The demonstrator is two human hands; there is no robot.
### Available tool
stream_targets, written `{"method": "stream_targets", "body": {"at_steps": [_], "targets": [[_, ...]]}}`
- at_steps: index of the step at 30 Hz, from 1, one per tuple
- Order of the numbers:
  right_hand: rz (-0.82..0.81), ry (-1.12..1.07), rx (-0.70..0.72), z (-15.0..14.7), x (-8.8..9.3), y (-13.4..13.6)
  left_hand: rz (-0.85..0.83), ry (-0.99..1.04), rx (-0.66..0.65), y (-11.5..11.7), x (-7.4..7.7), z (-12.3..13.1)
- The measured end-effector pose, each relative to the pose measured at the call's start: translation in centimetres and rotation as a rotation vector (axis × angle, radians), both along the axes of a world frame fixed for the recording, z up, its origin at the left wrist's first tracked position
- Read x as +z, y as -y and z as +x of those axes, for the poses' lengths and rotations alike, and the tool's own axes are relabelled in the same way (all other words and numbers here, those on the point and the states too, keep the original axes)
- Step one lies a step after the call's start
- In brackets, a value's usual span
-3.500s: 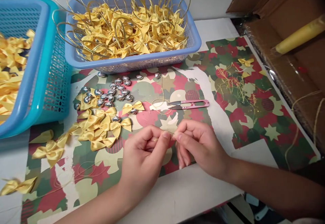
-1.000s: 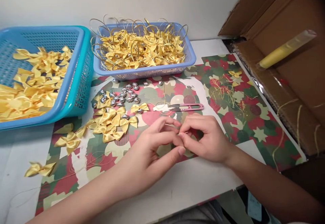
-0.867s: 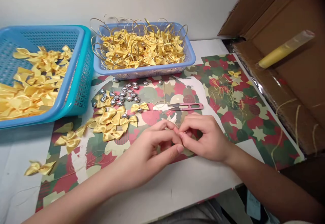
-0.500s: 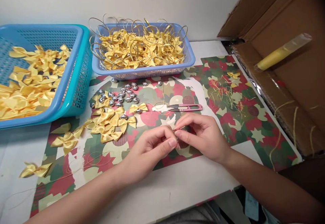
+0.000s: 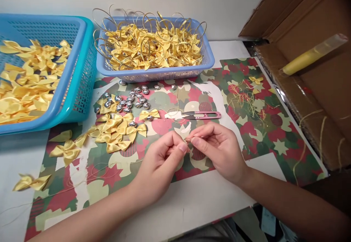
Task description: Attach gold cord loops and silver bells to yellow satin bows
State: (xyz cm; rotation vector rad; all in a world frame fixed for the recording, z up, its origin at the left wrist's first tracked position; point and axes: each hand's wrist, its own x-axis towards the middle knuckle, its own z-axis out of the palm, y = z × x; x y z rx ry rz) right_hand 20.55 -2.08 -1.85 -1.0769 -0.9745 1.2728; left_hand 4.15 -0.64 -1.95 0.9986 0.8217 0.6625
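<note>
My left hand [image 5: 161, 165] is closed in a pinch at the middle of the mat, and what its fingertips hold is too small to make out. Just to its right, my right hand [image 5: 219, 148] pinches a thin needle [image 5: 195, 138] that points left toward the left fingertips. Beyond the hands lie pink-handled thread snips [image 5: 203, 115]. Yellow satin bows [image 5: 113, 130] are piled to the left, with silver beads [image 5: 137, 97] behind them. One bow [image 5: 149, 114] has a bead on it. A fine thread [image 5: 104, 168] runs leftward over the mat.
A blue basket [image 5: 156, 74] of bows and gold loops stands at the back. Stacked baskets [image 5: 87, 66] with more bows are at the left. Thread scraps [image 5: 244, 95] lie on the right of the mat. A cardboard box [image 5: 307, 99] with a yellow tube [image 5: 312, 55] borders the right side.
The fingertips have drawn slightly apart, and more of the needle shows in my right hand. The view has shifted a little.
</note>
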Motion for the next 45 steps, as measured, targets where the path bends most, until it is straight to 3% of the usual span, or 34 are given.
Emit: {"method": "stream_targets", "body": {"at_steps": [8,26,45], "targets": [[-0.026,-0.066,-0.048,-0.48,0.36,0.31,0.137,-0.103,0.085,0.7,0.38,0.6],[-0.105,-0.054,-0.096,-0.7,0.07,0.54,0.125,-0.207,0.133,0.84,0.81,0.81],[0.039,0.067,-0.094,-0.67,0.44,0.79,0.086,-0.202,0.135,0.75,0.8,0.71]]}}
